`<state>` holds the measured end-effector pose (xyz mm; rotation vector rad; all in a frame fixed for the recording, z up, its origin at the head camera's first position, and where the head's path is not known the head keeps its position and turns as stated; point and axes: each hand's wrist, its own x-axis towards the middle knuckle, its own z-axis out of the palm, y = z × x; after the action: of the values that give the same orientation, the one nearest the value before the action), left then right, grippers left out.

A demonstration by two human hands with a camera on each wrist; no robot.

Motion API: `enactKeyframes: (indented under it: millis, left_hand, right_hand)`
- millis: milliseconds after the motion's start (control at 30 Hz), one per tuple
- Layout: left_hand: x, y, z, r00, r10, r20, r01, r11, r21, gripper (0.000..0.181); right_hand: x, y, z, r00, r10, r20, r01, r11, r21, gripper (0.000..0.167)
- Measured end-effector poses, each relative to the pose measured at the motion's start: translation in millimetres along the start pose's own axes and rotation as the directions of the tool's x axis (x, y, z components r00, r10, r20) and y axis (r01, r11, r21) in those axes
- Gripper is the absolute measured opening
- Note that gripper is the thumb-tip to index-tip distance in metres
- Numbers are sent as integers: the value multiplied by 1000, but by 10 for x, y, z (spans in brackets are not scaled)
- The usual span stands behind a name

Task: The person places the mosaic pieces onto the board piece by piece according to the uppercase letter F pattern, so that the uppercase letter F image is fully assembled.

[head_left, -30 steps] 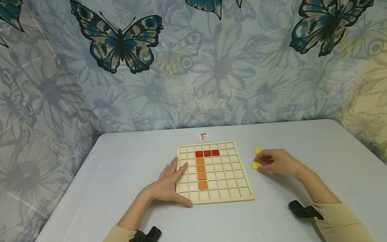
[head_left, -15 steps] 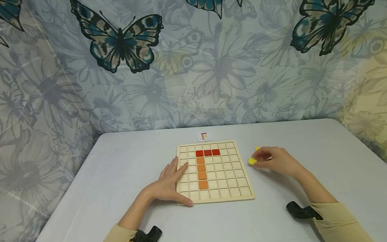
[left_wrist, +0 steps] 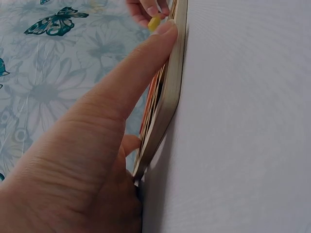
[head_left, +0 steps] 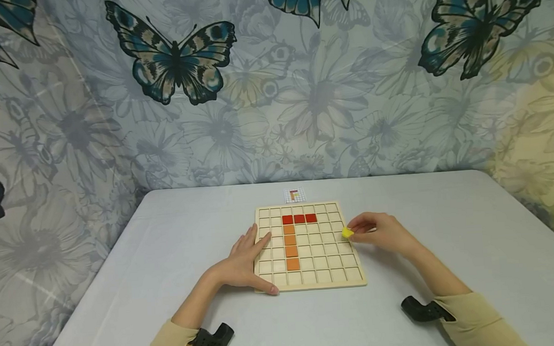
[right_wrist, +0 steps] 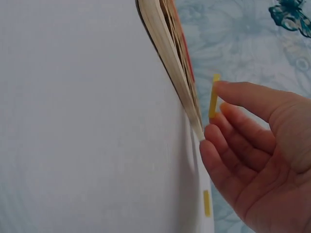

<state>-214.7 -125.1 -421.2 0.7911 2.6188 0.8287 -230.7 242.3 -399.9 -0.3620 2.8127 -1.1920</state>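
A wooden grid board (head_left: pixel 328 252) lies on the table. Three red tiles (head_left: pixel 299 219) sit in a row near its far side, with a column of orange tiles (head_left: pixel 291 251) below the leftmost one. My left hand (head_left: pixel 240 264) rests spread on the board's left edge, thumb at the near left corner. My right hand (head_left: pixel 382 233) pinches a yellow tile (head_left: pixel 347 233) between thumb and fingertips above the board's right edge. In the right wrist view that tile stands on edge in the grip. Another yellow tile (right_wrist: pixel 206 203) lies on the table, hidden in the head view.
A small printed card (head_left: pixel 294 195) with a coloured grid pattern lies just beyond the board. White cloth covers the table (head_left: pixel 203 215). Behind it hangs a butterfly-patterned backdrop (head_left: pixel 320 100). Black devices (head_left: pixel 213 338) are strapped at both wrists.
My right hand has lifted one yellow tile off the table and carried it left to the board's right edge. The left hand stays in place on the board.
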Motion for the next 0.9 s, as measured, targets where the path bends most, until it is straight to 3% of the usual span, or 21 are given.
enactKeyframes:
  millis: [533,733,900]
  left_hand:
    - [28,3,20,1000,4,3,-4,1000,5,125]
    - [23,-6,18,1000,-12,9,12,1000,19,126]
    - [25,-22,23,1000,-15,8,15,1000,25,126]
  right_hand:
    - [145,-250,286,990,-126,61,123,991,61,23]
    - [220,-356,392,983,-169,78,169,986,11,20]
    - [271,-416,460,963,-249,106,253,967,-25,18]
